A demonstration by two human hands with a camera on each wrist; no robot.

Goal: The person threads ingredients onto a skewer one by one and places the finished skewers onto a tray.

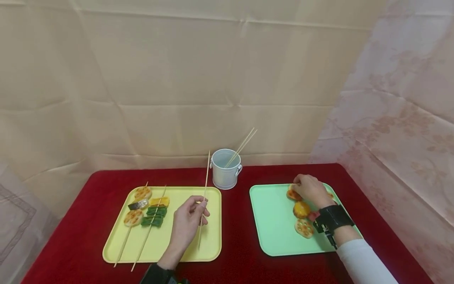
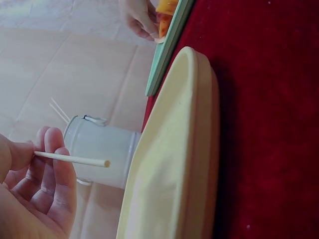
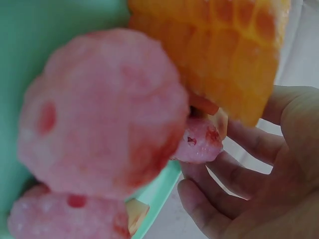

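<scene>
My left hand pinches a thin wooden skewer between thumb and fingers, over the right part of the yellow tray. The skewer stands nearly upright in the head view, bare along its visible length. My right hand grips a browned round slice at the back of the green tray; its fingers hide part of the slice. In front of that hand lie a yellow corn piece, a pink piece and a holed lotus root slice.
On the yellow tray's left lie two loaded skewers, one with browned rounds, the other with green pieces and a yellow one. A white pail holding skewers stands behind, between the trays. Red cloth covers the table.
</scene>
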